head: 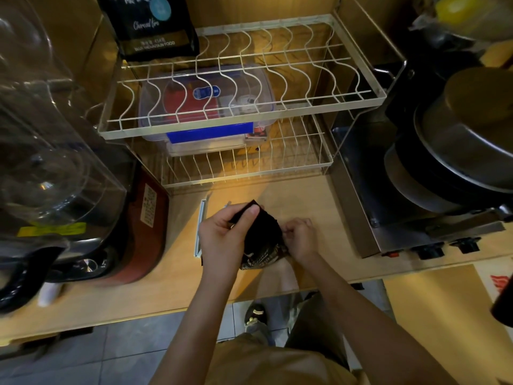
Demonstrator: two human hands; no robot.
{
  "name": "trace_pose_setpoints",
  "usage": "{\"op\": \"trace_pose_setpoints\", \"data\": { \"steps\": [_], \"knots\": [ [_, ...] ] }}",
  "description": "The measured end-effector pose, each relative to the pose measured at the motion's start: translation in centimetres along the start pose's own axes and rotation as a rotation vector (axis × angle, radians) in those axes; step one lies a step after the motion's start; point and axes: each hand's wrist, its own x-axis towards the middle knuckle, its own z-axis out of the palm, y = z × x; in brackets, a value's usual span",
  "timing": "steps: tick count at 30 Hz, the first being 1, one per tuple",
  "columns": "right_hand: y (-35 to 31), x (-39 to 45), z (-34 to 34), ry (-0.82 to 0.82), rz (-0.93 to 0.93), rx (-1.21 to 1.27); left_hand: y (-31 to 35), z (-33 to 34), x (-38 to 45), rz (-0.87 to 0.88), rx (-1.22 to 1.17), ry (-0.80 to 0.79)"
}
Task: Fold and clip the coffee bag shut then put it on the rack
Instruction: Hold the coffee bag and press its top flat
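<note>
Left hand pinching the top of the black coffee bag, right hand gripping its side, white clip lying just beside, wire rack behind

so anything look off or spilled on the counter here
Nothing spilled or damaged that I can see. The white sealing clip lies unused on the counter, beside the left hand. Both hands hold the coffee bag, the right hand at its edge. Another black bag already sits on the rack.
</note>
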Motion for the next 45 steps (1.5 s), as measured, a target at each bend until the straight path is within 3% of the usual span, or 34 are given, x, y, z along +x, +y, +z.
{"op": "trace_pose_setpoints", "data": {
  "steps": [5, 11, 15, 21, 24, 26, 29, 31, 33, 36, 41, 45],
  "knots": [
    [0.2, -0.5, 0.0, -0.023, 0.035, -0.171, 0.2, 0.7, -0.3, 0.012, -0.042, -0.003],
    [0.5, 0.3, 0.2, -0.064, 0.052, -0.242, 0.5, 1.0, 0.2, 0.1, 0.086, -0.04],
    [0.6, 1.2, -1.4, -0.179, 0.057, 0.117, 1.0, 0.7, 2.6, 0.187, 0.283, -0.136],
    [-2.8, 0.2, -6.9, -0.079, -0.02, 0.612, 1.6, 1.0, 5.2, 0.253, 0.468, -0.293],
    [-4.0, -1.4, -8.0, -0.183, -0.071, 0.757, 0.8, 0.2, 5.9, 0.243, 0.534, -0.341],
    [-3.9, -1.7, -8.0, -0.227, -0.143, 0.664, -0.2, -0.4, 5.4, 0.27, 0.515, -0.208],
    [-3.7, -1.3, -7.6, -0.217, -0.21, 0.553, -2.6, -1.6, 2.7, 0.296, 0.334, 0.248],
    [-3.7, -0.9, -7.5, -0.194, -0.217, 0.577, -5.6, -2.3, 0.9, 0.165, 0.227, 0.357],
    [-3.8, -0.4, -7.5, -0.176, -0.203, 0.627, -8.8, -2.4, 0.0, -0.018, 0.25, 0.197],
    [-4.3, 0.0, -7.4, -0.167, -0.154, 0.681, -11.8, -1.6, -0.2, -0.16, 0.488, -0.07],
    [-4.5, 0.4, -7.1, -0.169, -0.095, 0.704, -12.9, -1.1, 1.0, -0.217, 0.546, -0.08],
    [-4.4, 0.6, -7.1, -0.158, -0.058, 0.729, -13.7, -1.0, 0.7, -0.107, 0.599, -0.045]
  ]
}}
